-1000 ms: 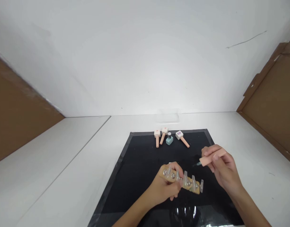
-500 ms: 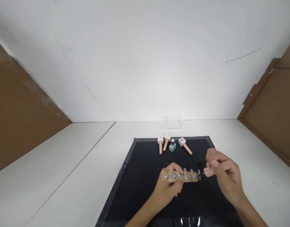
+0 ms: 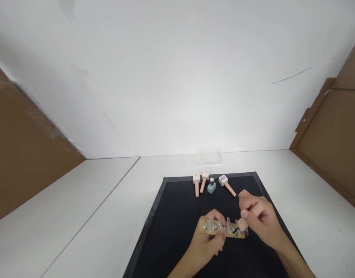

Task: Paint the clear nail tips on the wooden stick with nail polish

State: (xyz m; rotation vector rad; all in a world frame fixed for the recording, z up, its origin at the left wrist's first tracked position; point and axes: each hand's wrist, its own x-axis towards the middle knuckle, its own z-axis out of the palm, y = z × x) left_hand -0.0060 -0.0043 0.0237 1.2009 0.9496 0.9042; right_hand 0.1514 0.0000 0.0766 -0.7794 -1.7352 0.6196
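Note:
My left hand [image 3: 204,245] is closed around a tan strip [image 3: 202,225], held level above the black mat. Silvery round studs and several clear false nail tips [image 3: 228,226] sit along the strip, the tips lying crosswise. From the right, my right hand [image 3: 262,222] pinches a nail polish brush [image 3: 242,224] by its peach cap. Its dark bristle end points down-left and meets the strip near its right end, over a clear tip; exact contact is too small to tell. My left fingers cover the strip's middle.
Behind my hands, a small teal bottle [image 3: 211,188] with a dark, silver-topped cap stands on the black mat [image 3: 171,216]. White polish bottles with peach caps [image 3: 196,179] lie around it. A clear tray [image 3: 209,158] rests by the white back wall; brown cardboard panels [image 3: 333,127] flank both sides.
My right hand has moved left with the brush, from beyond the strip's right end to over it. My left hand still grips the strip. The camera view has tilted slightly.

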